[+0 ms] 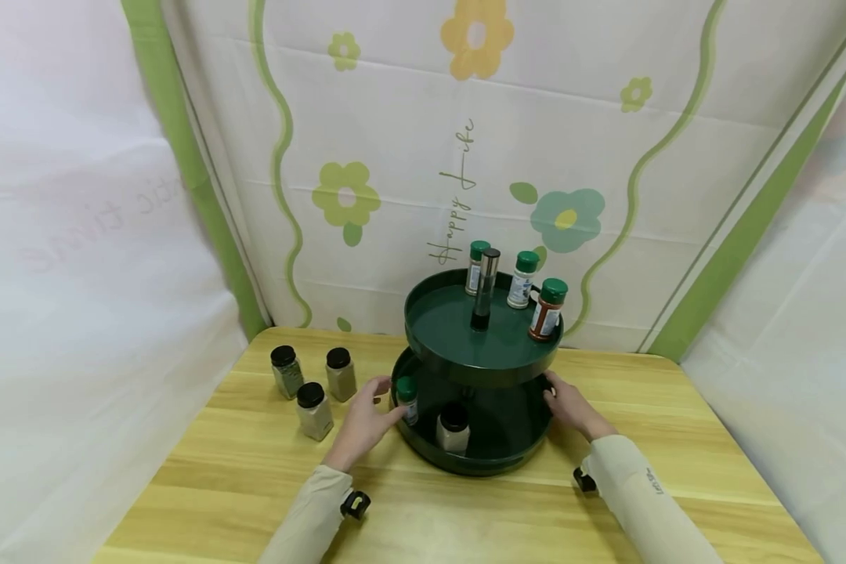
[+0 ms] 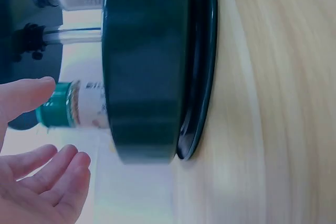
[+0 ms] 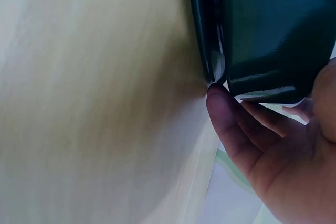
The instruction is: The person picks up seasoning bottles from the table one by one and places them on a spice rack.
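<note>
A two-tier dark green turntable [image 1: 465, 468] stands on the table, a clear post with a black cap rising through it. My left hand [image 1: 363, 423] is beside the lower tier's left rim. Its thumb is close to the green cap of a small spice jar [image 1: 407, 410] standing inside; the left wrist view shows the fingers apart and relaxed, gripping nothing. A black-capped square jar [image 1: 453, 440] also stands in that tier. On the opposite side, my right hand [image 1: 571, 403] touches the lower tier's outer edge, fingertips [image 3: 219, 98] at its base; some fingers are partly hidden.
Several green-capped spice jars, one of them red-brown [image 1: 546, 319], stand along the upper tier's back and right. Left of the turntable are three black-capped jars, one with green contents [image 1: 289, 377]. A patterned curtain [image 1: 409, 157] hangs behind the wooden table [image 1: 437, 521].
</note>
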The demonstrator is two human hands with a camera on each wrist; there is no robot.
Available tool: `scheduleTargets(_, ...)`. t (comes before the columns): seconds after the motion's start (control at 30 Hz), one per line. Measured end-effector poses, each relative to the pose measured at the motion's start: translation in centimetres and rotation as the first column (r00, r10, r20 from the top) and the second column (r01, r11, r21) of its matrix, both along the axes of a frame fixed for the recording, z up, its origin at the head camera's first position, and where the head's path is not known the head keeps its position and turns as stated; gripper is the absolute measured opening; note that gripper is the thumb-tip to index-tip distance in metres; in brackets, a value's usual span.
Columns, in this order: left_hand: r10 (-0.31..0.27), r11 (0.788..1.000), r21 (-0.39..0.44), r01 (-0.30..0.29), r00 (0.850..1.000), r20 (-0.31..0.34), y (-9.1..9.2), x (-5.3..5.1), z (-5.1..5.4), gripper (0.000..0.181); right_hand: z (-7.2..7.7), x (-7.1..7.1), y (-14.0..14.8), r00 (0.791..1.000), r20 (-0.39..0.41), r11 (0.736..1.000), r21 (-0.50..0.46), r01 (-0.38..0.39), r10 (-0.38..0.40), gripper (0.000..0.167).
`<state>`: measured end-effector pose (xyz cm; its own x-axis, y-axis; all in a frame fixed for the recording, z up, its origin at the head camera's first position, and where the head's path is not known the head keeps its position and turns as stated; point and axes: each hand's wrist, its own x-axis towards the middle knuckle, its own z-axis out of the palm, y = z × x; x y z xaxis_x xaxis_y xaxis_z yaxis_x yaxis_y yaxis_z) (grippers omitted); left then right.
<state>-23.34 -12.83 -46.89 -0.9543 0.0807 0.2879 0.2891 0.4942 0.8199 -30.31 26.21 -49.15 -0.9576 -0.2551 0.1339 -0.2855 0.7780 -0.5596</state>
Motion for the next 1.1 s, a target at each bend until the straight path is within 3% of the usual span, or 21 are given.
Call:
scheduleTargets(0.17, 0.042, 0.999, -0.015, -0.044, 0.997, -0.07, -0.7, 0.5, 0.6, 0.052, 0.0, -0.1, 0.2, 1.0, 0.003, 1.0, -0.006, 0.015, -0.015, 0.044)
scheduleTargets(0.33, 0.086, 0.995, -0.03, -0.093, 0.981, -0.176, -1.8, 1.1, 1.7, 0.047, -0.2, -0.2, 0.2, 1.0, -0.015, 1.0, -0.005, 0.024, -0.024, 0.043)
scheduleTargets(0.53, 0.142, 0.987, -0.026, -0.159, 0.936, -0.322, -4.1, 1.6, 3.2, 0.04, -0.2, 0.1, 0.1, 0.998, 0.016, 0.998, 0.003, 0.06, -0.06, 0.048)
scheduleTargets(0.63, 0.176, 0.981, -0.017, -0.195, 0.918, -0.355, -5.5, 1.6, 3.5, 0.038, -0.1, 0.8, -0.1, 0.997, 0.028, 0.997, 0.02, 0.071, -0.072, 0.055)
scheduleTargets(0.8, 0.225, 0.97, -0.009, -0.241, 0.917, -0.329, -7.3, 1.6, 3.4, 0.037, 0.0, 2.2, -0.6, 0.997, 0.026, 0.997, 0.03, 0.067, -0.067, 0.06)
scheduleTargets(1.1, 0.26, 0.96, -0.076, -0.271, 0.957, -0.128, -9.1, 1.8, 2.3, 0.055, 0.8, 5.1, -2.0, 0.994, 0.056, 0.994, 0.066, 0.091, -0.095, 0.066)
